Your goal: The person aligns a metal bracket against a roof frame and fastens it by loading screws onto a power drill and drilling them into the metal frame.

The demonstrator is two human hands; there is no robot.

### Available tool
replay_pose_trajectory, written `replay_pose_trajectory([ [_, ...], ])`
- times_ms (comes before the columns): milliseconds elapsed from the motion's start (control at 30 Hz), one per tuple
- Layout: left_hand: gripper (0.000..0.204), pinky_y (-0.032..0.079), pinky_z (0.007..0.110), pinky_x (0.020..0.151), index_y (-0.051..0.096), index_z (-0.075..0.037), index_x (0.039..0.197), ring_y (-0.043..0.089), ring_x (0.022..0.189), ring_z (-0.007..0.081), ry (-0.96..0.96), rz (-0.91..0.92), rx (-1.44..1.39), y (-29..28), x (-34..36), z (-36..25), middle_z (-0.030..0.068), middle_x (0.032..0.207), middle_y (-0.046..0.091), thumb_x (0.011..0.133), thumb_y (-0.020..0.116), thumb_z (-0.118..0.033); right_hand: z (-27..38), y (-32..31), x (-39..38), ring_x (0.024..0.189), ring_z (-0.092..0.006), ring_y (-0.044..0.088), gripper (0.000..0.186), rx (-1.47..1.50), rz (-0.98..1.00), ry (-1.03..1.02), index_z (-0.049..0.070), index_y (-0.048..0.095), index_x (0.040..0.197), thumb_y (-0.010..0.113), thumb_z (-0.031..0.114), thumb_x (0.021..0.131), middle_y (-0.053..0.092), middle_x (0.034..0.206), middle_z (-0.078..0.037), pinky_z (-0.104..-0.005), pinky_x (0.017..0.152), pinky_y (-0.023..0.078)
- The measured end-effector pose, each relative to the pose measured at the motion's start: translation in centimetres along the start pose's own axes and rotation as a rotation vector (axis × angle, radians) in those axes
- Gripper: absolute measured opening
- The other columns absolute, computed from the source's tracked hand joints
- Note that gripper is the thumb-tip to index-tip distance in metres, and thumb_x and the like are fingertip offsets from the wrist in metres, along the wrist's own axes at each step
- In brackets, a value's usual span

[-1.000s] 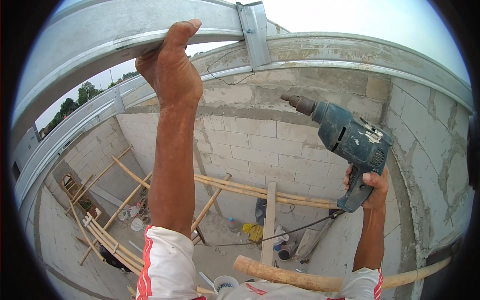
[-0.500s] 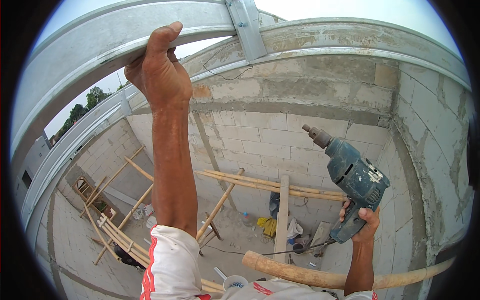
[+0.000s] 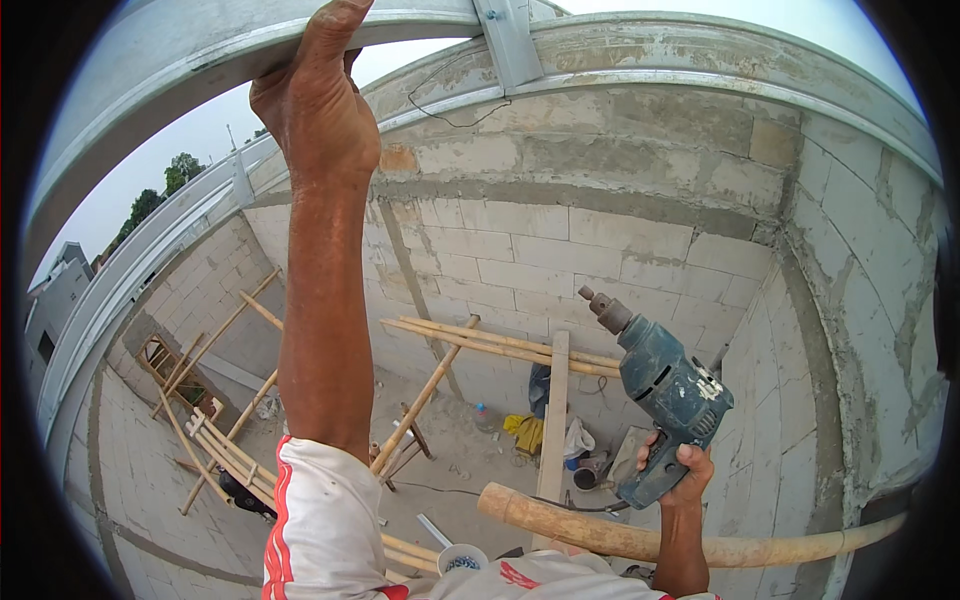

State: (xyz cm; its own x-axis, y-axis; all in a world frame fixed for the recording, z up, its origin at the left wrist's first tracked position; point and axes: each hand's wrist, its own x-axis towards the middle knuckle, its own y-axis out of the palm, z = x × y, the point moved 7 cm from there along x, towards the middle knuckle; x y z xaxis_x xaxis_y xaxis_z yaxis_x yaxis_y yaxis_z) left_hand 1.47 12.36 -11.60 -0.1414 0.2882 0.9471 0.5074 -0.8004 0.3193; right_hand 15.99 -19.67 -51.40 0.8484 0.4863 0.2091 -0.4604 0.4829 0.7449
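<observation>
Pale block walls (image 3: 630,230) enclose the drill (image 3: 672,382), whose pistol handle the right hand (image 3: 690,474) holds with fingers wrapped around it. It looks hard-cased and nose-heavy, so that handle seems the surest hold. Up and left of the drill, the left hand (image 3: 328,125) grips the lower edge of a metal beam (image 3: 220,35), thumb in front, other fingers mostly hidden; the beam is likely stiff and slick, best held there. Left of the drill stretches a wooden plank (image 3: 553,420); below it, a bamboo pole (image 3: 600,530).
</observation>
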Motion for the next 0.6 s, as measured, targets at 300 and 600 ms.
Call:
replay_pose_trajectory([
  [300, 0.013, 0.052, 0.054, 0.099, 0.074, -0.012, 0.093, 0.068, 0.102, 0.0230, -0.017, 0.165, 0.014, -2.3, 0.7, 0.4, 0.0056, 0.095, 0.072, 0.082, 0.076, -0.019, -3.6, -5.2, 0.8, 0.068, -0.0337, 0.067, 0.053, 0.078, -0.162, 0.224, -0.011, 0.056, 0.110, 0.068, 0.024, 0.071, 0.065, 0.085, -0.023, -0.0398, 0.055, 0.058],
  [600, 0.031, 0.041, 0.056, 0.108, 0.068, -0.010, 0.112, 0.054, 0.123, 0.0347, 0.038, 0.117, 0.199, -1.6, 1.0, -7.8, 0.0146, 0.121, 0.064, 0.086, 0.071, -0.026, -5.1, -7.6, 0.2, 0.077, -0.0315, 0.068, 0.054, 0.103, -0.196, 0.312, -0.009, 0.056, 0.110, 0.066, 0.031, 0.075, 0.066, 0.095, -0.019, -0.0380, 0.060, 0.058],
])
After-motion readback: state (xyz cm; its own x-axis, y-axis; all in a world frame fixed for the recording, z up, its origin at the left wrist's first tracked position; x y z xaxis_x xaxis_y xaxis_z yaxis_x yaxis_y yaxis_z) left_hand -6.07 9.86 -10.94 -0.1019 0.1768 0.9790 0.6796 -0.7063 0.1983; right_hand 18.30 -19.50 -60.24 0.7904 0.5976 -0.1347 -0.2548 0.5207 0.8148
